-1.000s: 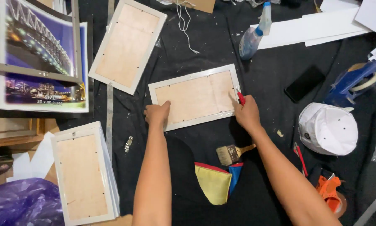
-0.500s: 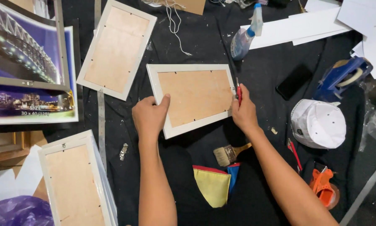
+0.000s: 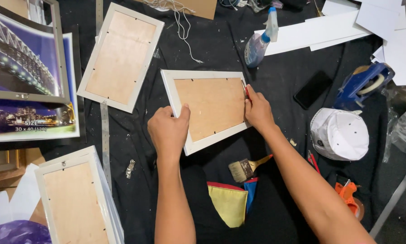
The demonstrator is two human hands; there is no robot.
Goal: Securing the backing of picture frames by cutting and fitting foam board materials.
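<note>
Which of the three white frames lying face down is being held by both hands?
The middle frame, gripped by the left hand and right hand; the other two lie untouched.

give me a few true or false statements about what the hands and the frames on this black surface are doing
1. The left hand grips the lower left corner of the middle frame. True.
2. The right hand holds a paintbrush. False: the paintbrush lies on the black surface below the frame; the hand holds a small red tool at the frame's right edge.
3. The middle frame lies with its brown backing board up. True.
4. The spray bottle stands on top of the middle frame. False: it lies apart, above and to the right of it.
5. A white cap sits to the right of the right hand. True.
</note>
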